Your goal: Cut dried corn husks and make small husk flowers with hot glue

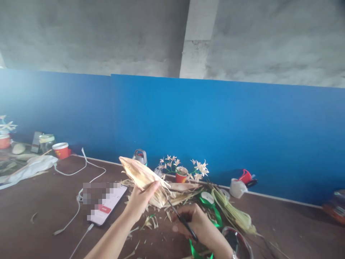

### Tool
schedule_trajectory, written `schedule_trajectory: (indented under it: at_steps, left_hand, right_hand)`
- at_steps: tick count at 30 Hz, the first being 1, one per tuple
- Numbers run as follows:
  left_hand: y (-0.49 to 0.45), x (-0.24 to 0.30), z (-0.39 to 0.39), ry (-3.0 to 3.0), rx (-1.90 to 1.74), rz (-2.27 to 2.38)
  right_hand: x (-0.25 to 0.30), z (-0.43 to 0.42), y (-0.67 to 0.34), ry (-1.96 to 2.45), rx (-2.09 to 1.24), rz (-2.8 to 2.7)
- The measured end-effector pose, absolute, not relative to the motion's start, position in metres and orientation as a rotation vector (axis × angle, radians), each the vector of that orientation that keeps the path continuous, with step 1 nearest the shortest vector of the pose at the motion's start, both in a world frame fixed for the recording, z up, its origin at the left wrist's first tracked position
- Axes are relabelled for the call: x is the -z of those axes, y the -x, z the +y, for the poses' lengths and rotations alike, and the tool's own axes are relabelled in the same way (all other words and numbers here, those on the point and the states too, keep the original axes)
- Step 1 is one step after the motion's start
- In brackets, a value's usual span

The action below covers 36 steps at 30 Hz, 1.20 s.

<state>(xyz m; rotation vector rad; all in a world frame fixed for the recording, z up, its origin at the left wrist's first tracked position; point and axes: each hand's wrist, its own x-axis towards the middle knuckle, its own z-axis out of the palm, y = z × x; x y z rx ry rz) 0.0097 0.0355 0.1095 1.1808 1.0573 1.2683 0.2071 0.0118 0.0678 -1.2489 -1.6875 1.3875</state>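
Note:
My left hand (140, 201) is closed around a dried corn husk (137, 173), holding it up above the brown table (40, 212). My right hand (192, 221) grips black scissors (181, 217), whose blades point up-left at the husk's lower edge. Under both hands lies a pile of husk pieces (175, 196) and small trimmings. A roll of green ribbon (207, 199) lies just right of the pile, its loose end trailing toward my right wrist.
A phone (106, 205) on a white cable lies left of my hands. Husk flowers in a red cup (181, 176), a bundle of husk strips (231, 212), a white bag (237, 187), a red cup (61, 150) and jars stand along the blue wall.

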Motion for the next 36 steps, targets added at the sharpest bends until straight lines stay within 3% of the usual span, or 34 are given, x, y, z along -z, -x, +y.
schedule_trajectory:
  at_steps: [15, 36]
  left_hand:
    - [-0.01, -0.091, 0.046, -0.997, -1.305, 0.899]
    - [-0.026, -0.083, 0.04, -1.012, -1.345, 1.014]
  right_hand:
    - [-0.082, 0.006, -0.213, 1.257, -1.439, -1.667]
    - [-0.067, 0.012, -0.208, 1.207, -1.359, -1.671]
